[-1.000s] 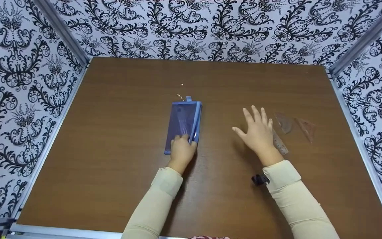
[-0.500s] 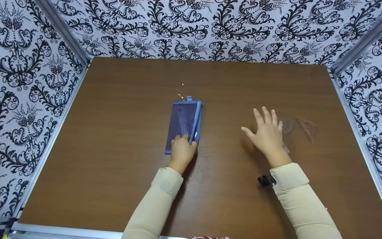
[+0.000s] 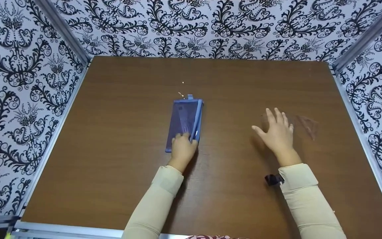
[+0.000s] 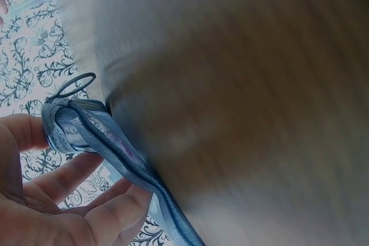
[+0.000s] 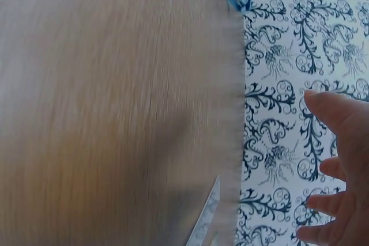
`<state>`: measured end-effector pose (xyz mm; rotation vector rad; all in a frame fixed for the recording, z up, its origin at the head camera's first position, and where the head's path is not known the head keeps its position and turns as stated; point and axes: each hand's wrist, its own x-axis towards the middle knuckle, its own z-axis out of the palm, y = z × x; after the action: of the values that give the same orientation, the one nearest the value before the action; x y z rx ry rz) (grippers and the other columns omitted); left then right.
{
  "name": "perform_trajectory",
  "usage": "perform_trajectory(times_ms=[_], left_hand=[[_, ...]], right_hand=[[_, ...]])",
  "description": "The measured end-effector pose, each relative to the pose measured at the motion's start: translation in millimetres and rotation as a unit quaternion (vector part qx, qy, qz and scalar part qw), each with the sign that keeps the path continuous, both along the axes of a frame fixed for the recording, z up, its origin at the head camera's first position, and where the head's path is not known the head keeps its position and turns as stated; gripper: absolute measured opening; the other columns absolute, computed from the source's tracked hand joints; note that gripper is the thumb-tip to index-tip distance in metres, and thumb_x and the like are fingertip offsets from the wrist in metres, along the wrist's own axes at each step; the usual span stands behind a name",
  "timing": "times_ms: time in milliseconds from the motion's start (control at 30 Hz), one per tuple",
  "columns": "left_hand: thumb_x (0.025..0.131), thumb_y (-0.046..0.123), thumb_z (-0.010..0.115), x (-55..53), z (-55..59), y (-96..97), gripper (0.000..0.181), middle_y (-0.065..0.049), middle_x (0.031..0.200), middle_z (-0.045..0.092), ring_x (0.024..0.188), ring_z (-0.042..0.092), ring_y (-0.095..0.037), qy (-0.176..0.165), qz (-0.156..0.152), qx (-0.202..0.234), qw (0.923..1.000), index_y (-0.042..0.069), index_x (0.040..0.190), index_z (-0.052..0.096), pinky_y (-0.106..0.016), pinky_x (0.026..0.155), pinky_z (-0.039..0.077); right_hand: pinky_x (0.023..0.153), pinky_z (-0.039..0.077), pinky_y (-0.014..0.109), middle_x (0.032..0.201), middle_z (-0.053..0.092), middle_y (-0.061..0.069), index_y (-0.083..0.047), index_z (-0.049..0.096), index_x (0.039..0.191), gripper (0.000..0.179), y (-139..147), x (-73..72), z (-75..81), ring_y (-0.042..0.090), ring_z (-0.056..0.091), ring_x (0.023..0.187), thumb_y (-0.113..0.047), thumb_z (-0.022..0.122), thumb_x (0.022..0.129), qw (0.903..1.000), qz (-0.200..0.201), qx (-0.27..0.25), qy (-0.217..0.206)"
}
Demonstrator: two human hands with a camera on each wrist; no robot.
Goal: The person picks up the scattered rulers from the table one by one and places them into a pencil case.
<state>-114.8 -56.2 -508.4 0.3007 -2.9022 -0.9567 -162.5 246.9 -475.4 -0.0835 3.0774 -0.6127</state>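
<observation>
A blue zip pouch (image 3: pixel 177 116) with a see-through mesh front lies near the middle of the table. My left hand (image 3: pixel 182 149) grips its near end, and the left wrist view has the thumb and fingers bent around the pouch's zipped edge (image 4: pixel 130 162). To the right, my right hand (image 3: pixel 279 137) hovers with fingers spread and nothing in them. In the head view it covers the ruler and most of a clear protractor. Just right of it lies a clear reddish set square (image 3: pixel 308 126). A pale strip with a pointed end (image 5: pixel 206 214) shows below the hand in the right wrist view.
The brown wooden table (image 3: pixel 118 126) is bounded by patterned walls (image 3: pixel 191 30) at the back and both sides. Small bright specks (image 3: pixel 181 95) show just beyond the pouch's tab. A dark device (image 3: pixel 274 180) sits at the right wrist.
My right hand has moved to the right with fingers spread, covering the ruler and most of the protractor. The left hand and the pouch have stayed in place.
</observation>
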Motion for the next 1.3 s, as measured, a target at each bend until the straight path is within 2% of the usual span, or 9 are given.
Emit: perform_trajectory(times_ms=[367, 567, 667, 933, 1133, 1300], left_hand=[[0.083, 0.022, 0.065, -0.1, -0.5, -1.6, 0.031, -0.021, 0.101, 0.063, 0.089, 0.057, -0.04, -0.017, -0.001, 0.005, 0.9998, 0.002, 0.106, 0.07, -0.047, 0.081, 0.046], [0.082, 0.02, 0.066, 0.5, -0.9, -1.6, 0.027, -0.022, 0.096, 0.064, 0.086, 0.058, -0.041, 0.004, -0.006, -0.006, 1.0, 0.0, 0.099, 0.071, -0.046, 0.08, 0.045], [0.082, 0.02, 0.066, -0.2, 0.0, -1.2, 0.027, -0.022, 0.096, 0.064, 0.085, 0.058, -0.041, 0.006, -0.007, -0.006, 0.9999, 0.0, 0.1, 0.071, -0.047, 0.079, 0.046], [0.082, 0.021, 0.066, -3.1, 1.2, -2.0, 0.032, -0.022, 0.102, 0.064, 0.089, 0.058, -0.041, -0.014, -0.008, 0.0, 0.9999, 0.001, 0.108, 0.07, -0.047, 0.081, 0.047], [0.083, 0.021, 0.065, -2.5, 0.0, -3.4, 0.031, -0.021, 0.102, 0.063, 0.091, 0.058, -0.041, -0.028, -0.003, 0.009, 0.9996, 0.002, 0.108, 0.07, -0.048, 0.081, 0.047], [0.082, 0.02, 0.065, -2.6, -0.4, -2.9, 0.031, -0.021, 0.101, 0.063, 0.09, 0.058, -0.041, -0.023, -0.002, 0.011, 0.9997, 0.002, 0.107, 0.07, -0.048, 0.081, 0.047]], right_hand=[[0.101, 0.012, 0.074, 0.156, 0.015, 0.028, -0.006, 0.018, 0.154, 0.095, 21.0, 1.1, -5.8, 0.052, 0.015, 0.139, -0.063, 0.055, 0.087, 0.9986, -0.007, -0.036, -0.038], [0.101, 0.013, 0.075, 0.156, 0.013, 0.029, -0.005, 0.014, 0.154, 0.097, 30.6, 1.6, -10.4, 0.054, 0.014, 0.138, -0.064, 0.053, 0.087, 0.9968, -0.007, -0.051, -0.062], [0.101, 0.014, 0.074, 0.155, 0.014, 0.03, -0.005, 0.015, 0.154, 0.097, 35.3, 1.2, -11.6, 0.054, 0.015, 0.138, -0.063, 0.054, 0.087, 0.9962, -0.011, -0.059, -0.063], [0.102, 0.017, 0.072, 0.155, 0.014, 0.03, -0.004, 0.015, 0.154, 0.096, 44.1, 1.5, -11.7, 0.054, 0.015, 0.138, -0.061, 0.055, 0.088, 0.9951, -0.018, -0.07, -0.068], [0.102, 0.02, 0.071, 0.154, 0.016, 0.031, -0.002, 0.016, 0.153, 0.095, 47.4, 2.5, -12.7, 0.054, 0.018, 0.137, -0.059, 0.056, 0.088, 0.9948, -0.016, -0.076, -0.066], [0.102, 0.021, 0.07, 0.153, 0.017, 0.032, -0.002, 0.017, 0.153, 0.094, 50.7, 0.8, -13.9, 0.055, 0.019, 0.136, -0.057, 0.058, 0.088, 0.9938, -0.016, -0.08, -0.075]])
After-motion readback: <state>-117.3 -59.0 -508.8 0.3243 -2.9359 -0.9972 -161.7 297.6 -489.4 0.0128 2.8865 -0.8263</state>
